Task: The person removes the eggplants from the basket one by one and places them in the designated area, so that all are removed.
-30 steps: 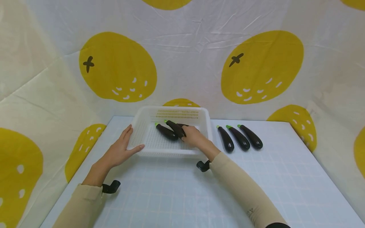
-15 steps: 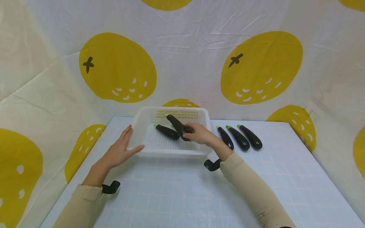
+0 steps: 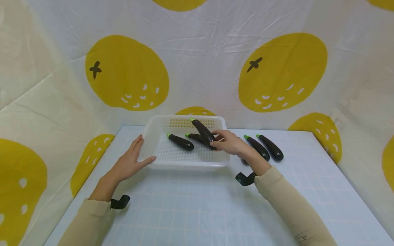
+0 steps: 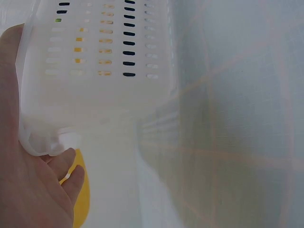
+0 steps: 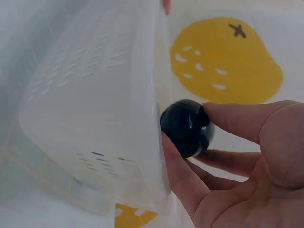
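Note:
In the head view, my right hand (image 3: pixel 228 141) pinches the thick end of a dark eggplant (image 3: pixel 203 133) and holds it tilted over the right part of a white perforated plastic basket (image 3: pixel 184 164), green stem pointing up and left. The right wrist view shows the thumb and fingers around the eggplant's glossy round end (image 5: pixel 187 128), beside the basket rim. Two more eggplants lie inside: one at left (image 3: pixel 181 142), another (image 3: pixel 196 137) partly behind the held one. My left hand (image 3: pixel 130 162) rests with spread, fairly straight fingers against the basket's left side, thumb on the front rim.
Right of the basket, two eggplants (image 3: pixel 258 148) (image 3: pixel 271 147) lie side by side on the pale checked tablecloth (image 3: pixel 184 205). A third one there is mostly hidden by my right hand and wrist. A curtain with yellow fruit shapes (image 3: pixel 127 73) hangs behind the table.
My right hand has lifted an eggplant from the basket's middle and moved it right. That uncovers another eggplant lying beneath. My left hand has stayed at the basket's left side.

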Available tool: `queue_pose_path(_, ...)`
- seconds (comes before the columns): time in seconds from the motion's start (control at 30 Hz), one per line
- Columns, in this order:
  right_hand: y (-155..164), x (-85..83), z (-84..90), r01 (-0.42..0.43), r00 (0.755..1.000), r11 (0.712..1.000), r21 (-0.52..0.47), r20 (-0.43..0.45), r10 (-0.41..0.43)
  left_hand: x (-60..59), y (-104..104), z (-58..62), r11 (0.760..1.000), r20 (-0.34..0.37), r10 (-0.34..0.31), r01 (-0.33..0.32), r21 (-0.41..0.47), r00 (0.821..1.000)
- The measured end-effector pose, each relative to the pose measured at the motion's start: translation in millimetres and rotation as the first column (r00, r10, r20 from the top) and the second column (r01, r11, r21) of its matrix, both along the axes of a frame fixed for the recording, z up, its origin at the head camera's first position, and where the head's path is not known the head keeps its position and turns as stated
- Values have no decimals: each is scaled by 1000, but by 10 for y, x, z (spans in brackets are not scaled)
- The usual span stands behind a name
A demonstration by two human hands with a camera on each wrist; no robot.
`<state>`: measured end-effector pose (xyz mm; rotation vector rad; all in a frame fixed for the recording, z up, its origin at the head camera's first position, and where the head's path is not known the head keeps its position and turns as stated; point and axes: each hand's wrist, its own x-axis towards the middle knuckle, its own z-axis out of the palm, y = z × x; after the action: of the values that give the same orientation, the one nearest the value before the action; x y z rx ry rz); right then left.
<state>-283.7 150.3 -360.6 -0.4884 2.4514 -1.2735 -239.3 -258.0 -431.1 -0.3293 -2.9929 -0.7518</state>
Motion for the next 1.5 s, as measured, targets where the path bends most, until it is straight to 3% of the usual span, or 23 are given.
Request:
queue_pose_path(0.27,263,126,78,20,996,999,30,-87,-17,9,19,11,1000,0,-5,5,5,1000)
queue_pose_path(0.53,489,177,68,39,976,991,130,-219,-10,9,29,27,1000,2,9,-9,-13,1000)
queue_pose_path(0.83,679,202,45,48,985,991,129,-171,-26,3,35,36,1000,-2,14,-14,-10,1000)
queue_pose_path(1.07,842,245,4,62,974,978,201,-225,-15,13,14,18,1000,5,14,-14,-6,1000)
queue_pose_path(1.23,1016,283,-17,68,972,978,199,-233,-21,16,11,15,1000,8,13,-13,1,1000)
queue_pose_path(1.5,1333,309,9,130,977,962,240,-195,-84,25,13,6,1000,-2,12,-12,8,1000)
